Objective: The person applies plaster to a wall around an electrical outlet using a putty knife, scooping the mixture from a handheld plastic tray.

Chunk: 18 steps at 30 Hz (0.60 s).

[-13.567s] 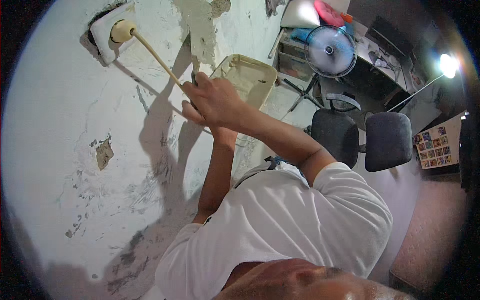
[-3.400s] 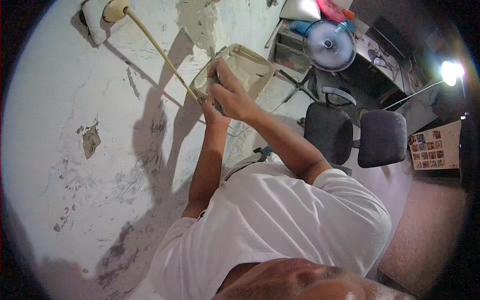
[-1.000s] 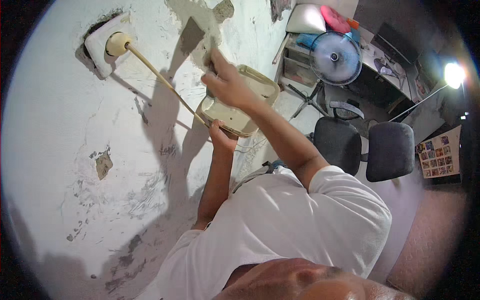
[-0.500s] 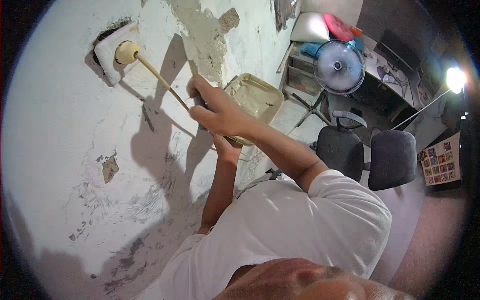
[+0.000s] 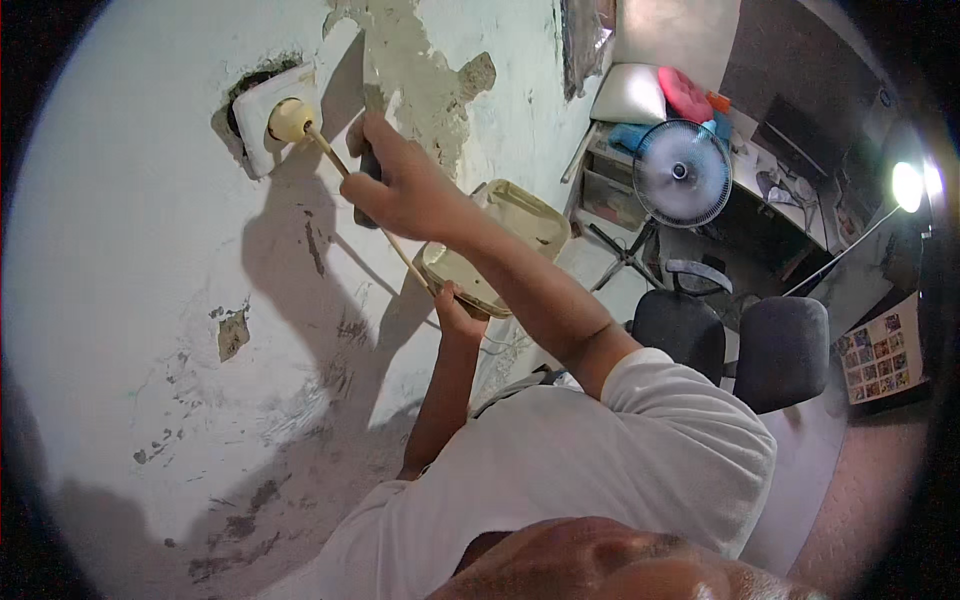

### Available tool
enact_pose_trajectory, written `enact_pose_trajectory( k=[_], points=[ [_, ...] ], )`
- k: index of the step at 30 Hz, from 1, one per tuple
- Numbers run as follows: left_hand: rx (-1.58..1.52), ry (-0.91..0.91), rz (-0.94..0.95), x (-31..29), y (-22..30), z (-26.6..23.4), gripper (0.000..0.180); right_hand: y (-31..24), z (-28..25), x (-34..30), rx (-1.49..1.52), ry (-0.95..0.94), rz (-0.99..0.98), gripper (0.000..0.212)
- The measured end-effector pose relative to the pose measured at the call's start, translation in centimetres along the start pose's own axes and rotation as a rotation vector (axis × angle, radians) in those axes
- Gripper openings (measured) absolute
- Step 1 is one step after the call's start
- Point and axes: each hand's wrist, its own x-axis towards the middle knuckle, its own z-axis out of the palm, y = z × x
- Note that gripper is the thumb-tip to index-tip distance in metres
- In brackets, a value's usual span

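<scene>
My right hand (image 5: 400,190) is closed around the dark handle of a putty knife (image 5: 368,185). Its blade lies close to the wall beside a patch of grey-green plaster (image 5: 410,75); most of the blade is hard to make out. Lower down, my left hand (image 5: 460,312) grips the near edge of a cream rectangular tray (image 5: 545,207) with pale, wet-looking putty inside. A round cream fitting (image 5: 290,120) sits on a white square wall plate (image 5: 262,150). From it a thin beige cord (image 5: 410,265) runs behind my right hand toward my left.
The white wall (image 5: 130,270) has chipped spots and a dark gap around the plate. Over to the right stand a pedestal fan (image 5: 682,172), a dark office chair (image 5: 785,350), a lit lamp (image 5: 907,187), a desk and a shelf with a white pillow (image 5: 630,93).
In the picture, my right hand with the putty knife has moved up and slightly left, off the tray's side. The wall and room have shifted a little right and down as my view turned.
</scene>
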Motion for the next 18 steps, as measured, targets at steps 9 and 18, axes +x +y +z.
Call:
enact_pose_trajectory(
  k=[9, 18],
  points=[
    [0.066, -0.112, -0.011, -1.7, 0.6, 3.2, 0.042, -0.6, -2.9, 3.2, 0.083, 0.217, -0.026, 0.023],
    [0.013, -0.137, -0.068, -0.5, 0.7, 0.3, 0.043, -1.9, 0.7, 1.0, 0.137, 0.061, -0.082, 0.019]
  ],
)
